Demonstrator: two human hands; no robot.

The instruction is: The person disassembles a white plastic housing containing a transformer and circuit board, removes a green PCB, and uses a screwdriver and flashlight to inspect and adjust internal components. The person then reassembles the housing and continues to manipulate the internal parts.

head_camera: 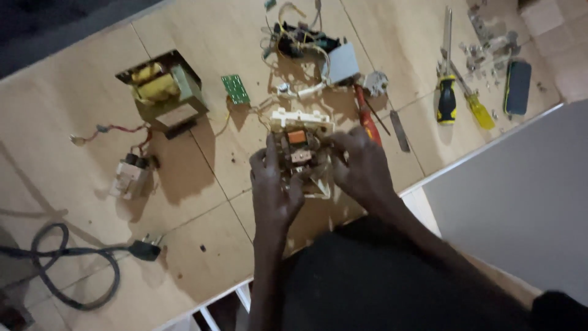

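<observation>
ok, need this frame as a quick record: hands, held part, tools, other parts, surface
left hand: grips the left side of the module
right hand: grips the module's right side
module: white plastic frame with an orange part, wires attached
tools: two screwdrivers at upper right, red-handled one beside the right hand
other parts: transformer, green board, power cord
surface: wooden table
</observation>
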